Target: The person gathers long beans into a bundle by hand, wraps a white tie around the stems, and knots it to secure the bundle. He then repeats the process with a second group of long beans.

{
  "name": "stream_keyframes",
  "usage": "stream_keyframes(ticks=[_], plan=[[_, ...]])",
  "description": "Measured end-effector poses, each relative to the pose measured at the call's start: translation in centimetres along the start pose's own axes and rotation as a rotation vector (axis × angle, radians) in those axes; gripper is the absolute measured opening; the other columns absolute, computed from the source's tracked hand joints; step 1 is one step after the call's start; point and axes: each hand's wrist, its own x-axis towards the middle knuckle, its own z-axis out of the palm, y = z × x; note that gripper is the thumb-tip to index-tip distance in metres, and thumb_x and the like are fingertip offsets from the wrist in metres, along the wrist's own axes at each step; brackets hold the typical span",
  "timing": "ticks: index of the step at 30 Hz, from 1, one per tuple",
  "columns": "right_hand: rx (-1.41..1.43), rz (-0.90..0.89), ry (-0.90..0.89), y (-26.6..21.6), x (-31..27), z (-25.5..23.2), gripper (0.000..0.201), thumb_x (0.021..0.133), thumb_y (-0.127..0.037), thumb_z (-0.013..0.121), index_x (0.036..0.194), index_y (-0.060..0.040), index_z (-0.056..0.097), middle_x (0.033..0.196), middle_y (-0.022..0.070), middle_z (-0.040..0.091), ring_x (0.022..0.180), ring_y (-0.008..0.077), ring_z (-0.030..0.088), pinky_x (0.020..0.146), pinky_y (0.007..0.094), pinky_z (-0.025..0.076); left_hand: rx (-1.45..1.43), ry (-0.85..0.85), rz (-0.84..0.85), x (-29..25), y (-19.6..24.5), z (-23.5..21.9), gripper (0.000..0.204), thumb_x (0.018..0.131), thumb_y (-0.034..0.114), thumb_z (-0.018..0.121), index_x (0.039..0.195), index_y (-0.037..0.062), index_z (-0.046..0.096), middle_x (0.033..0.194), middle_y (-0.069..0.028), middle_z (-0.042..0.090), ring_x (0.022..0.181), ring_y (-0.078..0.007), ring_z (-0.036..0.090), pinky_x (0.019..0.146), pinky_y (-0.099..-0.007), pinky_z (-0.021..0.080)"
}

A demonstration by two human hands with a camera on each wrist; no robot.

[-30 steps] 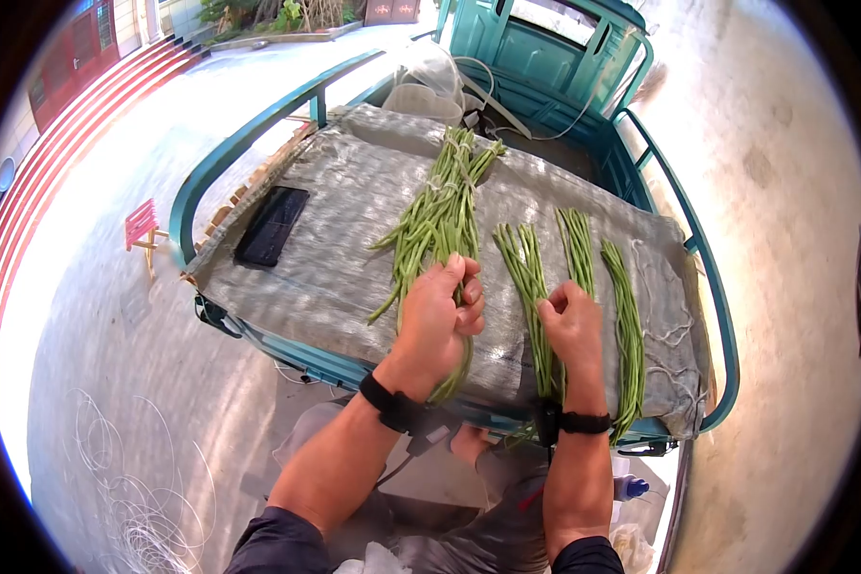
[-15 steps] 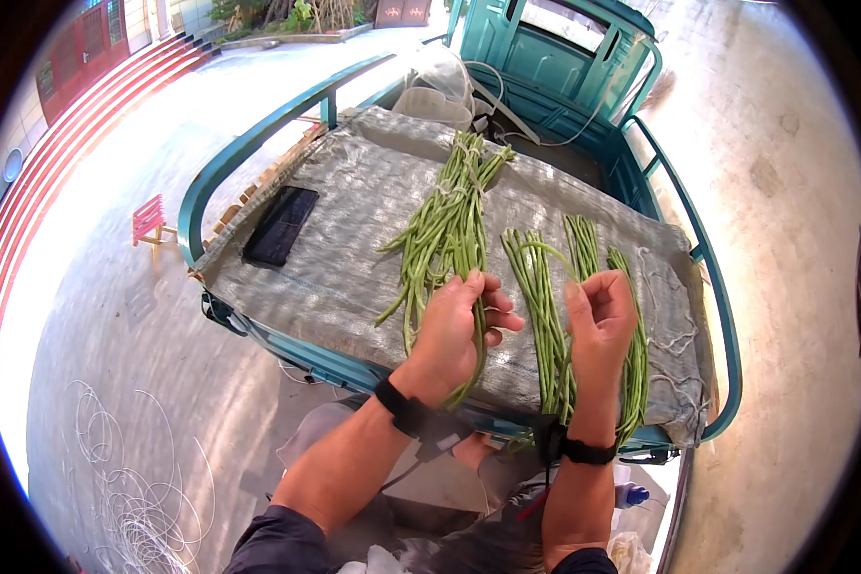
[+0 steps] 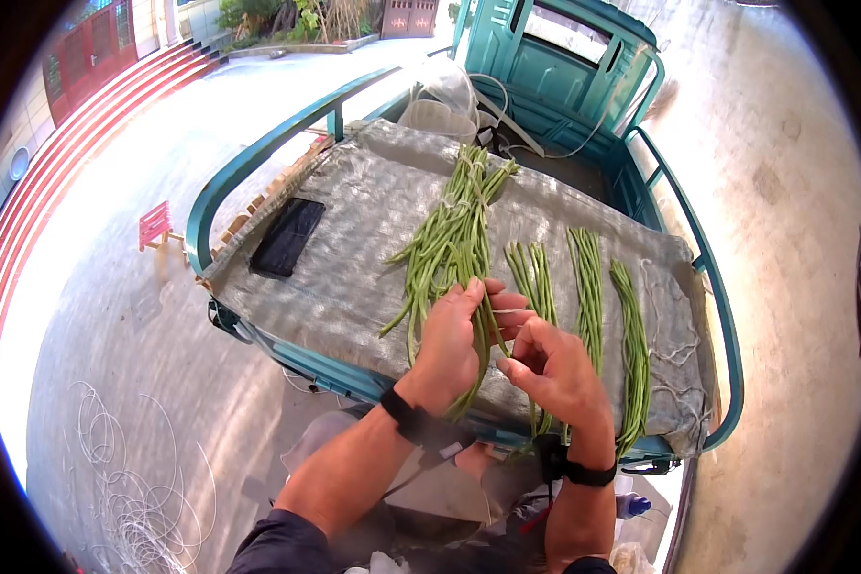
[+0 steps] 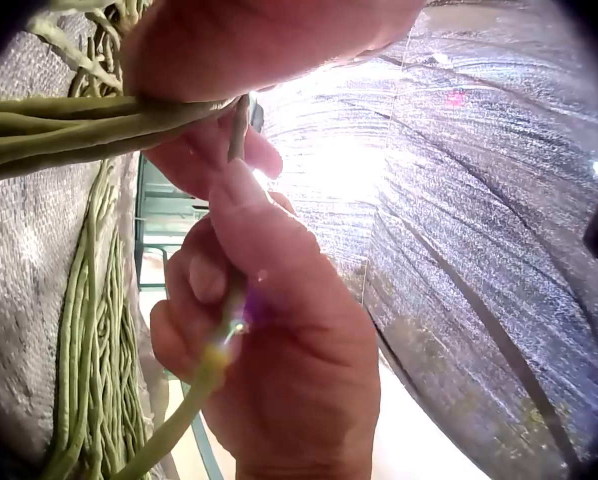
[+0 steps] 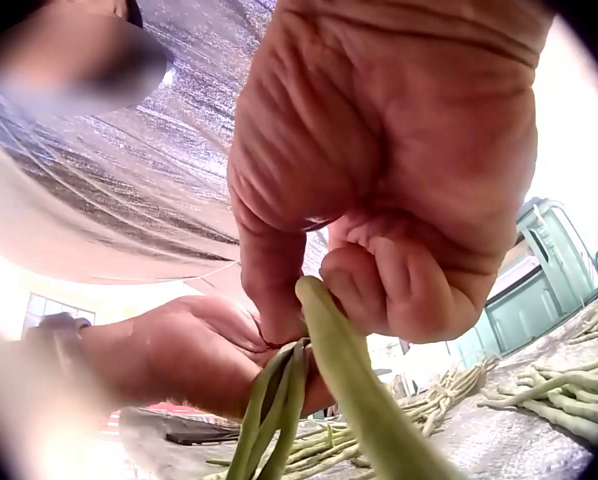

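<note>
The right hand [image 3: 564,378] has just swung in from over the bunches on the right to about 4 o'clock of the left hand [image 3: 450,340], close beside it. That brings the single pale-green long bean [image 5: 354,385] it pinches between thumb and finger up to the slim green beans [image 5: 279,405] gripped in the left, so both hands now work at one spot. The left thumb closes on those beans while its other fingers reach out fairly straight. From the left hand, the big loose-ended pile of green long beans [image 3: 459,215] lies at 12 o'clock on the grey woven sheet [image 3: 354,201], three narrow green bunches [image 3: 588,287] from 2 to 3, and a flat black phone [image 3: 287,237] (well apart from the beans) at 10.
</note>
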Motion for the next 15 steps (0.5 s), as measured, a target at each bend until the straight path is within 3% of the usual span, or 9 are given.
stream_keyframes(ticks=[5, 15], plan=[[-0.053, 0.020, -0.071, 0.4, -0.1, 0.2, 0.024, 0.086, -0.009, 0.081, 0.088, 0.0001, 0.058, 0.070, 0.0024, 0.058, 0.063, 0.0095, 0.054, 0.056, 0.0292, 0.042, -0.079, -0.109, 0.008, -0.4, 0.7, 0.9, 0.036, 0.116, 0.032, 0.042, 0.128, 0.0005, 0.055, 0.113, -0.0183, 0.070, 0.116, -0.0397, 0.070, 0.101, -0.0517, 0.055], [0.002, 0.001, -0.125, 0.2, -0.5, -0.2, 0.029, 0.084, -0.009, 0.086, 0.087, -0.0001, 0.058, 0.070, 0.0027, 0.060, 0.063, 0.0101, 0.055, 0.057, 0.0302, 0.043, -0.206, -0.450, -0.031, -0.5, 1.0, 0.5, 0.032, 0.116, 0.031, 0.041, 0.122, 0.0044, 0.058, 0.101, -0.0132, 0.070, 0.111, -0.0356, 0.071, 0.098, -0.0480, 0.056]])
